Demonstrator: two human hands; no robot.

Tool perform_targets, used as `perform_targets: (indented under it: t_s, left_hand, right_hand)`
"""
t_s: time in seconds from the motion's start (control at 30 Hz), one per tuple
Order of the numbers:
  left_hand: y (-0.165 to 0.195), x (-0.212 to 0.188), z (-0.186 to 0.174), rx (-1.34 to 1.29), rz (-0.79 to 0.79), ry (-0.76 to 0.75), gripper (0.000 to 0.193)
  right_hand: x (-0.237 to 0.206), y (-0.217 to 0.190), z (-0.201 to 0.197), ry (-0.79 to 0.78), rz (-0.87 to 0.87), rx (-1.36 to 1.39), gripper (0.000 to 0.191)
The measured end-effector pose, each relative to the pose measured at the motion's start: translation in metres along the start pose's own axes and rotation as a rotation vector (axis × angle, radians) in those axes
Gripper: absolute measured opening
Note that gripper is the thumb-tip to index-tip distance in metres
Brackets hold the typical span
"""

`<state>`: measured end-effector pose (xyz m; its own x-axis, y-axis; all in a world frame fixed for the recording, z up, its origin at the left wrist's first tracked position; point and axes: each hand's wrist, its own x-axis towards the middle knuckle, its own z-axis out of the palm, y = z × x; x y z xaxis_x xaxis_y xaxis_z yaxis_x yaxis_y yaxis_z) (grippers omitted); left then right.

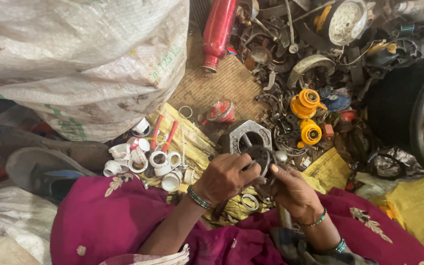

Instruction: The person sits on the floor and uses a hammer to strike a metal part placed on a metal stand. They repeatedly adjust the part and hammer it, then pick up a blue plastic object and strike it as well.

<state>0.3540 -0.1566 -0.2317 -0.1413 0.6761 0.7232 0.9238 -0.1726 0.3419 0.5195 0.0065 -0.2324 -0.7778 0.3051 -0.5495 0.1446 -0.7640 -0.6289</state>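
My left hand [226, 176] and my right hand [293, 189] meet in front of me over my magenta-clad lap. Between them they grip a small dark metal part with a round ring [263, 162]. The left fingers curl over its left side; the right thumb and fingers pinch its right edge. Just beyond the hands a grey hexagonal metal housing [247, 135] with a round hole lies on a yellow sack [330, 169]. Green bangles sit on both wrists.
Several white plastic rings [160, 164] and two red sticks [165, 135] lie to the left. A big white woven sack [79, 59] fills the upper left. Scrap metal, yellow fittings [306, 115], a red cylinder [218, 32] and a black tyre [408, 108] crowd the far side. Sandals [45, 164] at left.
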Motion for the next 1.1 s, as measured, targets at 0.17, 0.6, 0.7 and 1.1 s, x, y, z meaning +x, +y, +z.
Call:
perform_targets:
  t_s: [0.17, 0.6, 0.7, 1.1]
  left_hand:
    - [-0.001, 0.002, 0.016, -0.036, -0.224, -0.042, 0.037]
    - [-0.016, -0.028, 0.06, -1.282, -1.405, -0.081, 0.033]
    - [-0.02, -0.036, 0.066, -1.481, -1.467, -0.105, 0.034]
    - [-0.014, -0.001, 0.009, -0.317, -0.404, -0.071, 0.047]
  right_hand:
    - [-0.008, -0.004, 0.013, -0.05, -0.322, -0.385, 0.053]
    - [0.002, 0.012, -0.005, -0.217, -1.308, -1.824, 0.047]
    - [0.008, 0.016, -0.003, -0.221, -1.331, -1.868, 0.048]
    - [0.003, -0.012, -0.003, -0.018, -0.358, -0.058, 0.039]
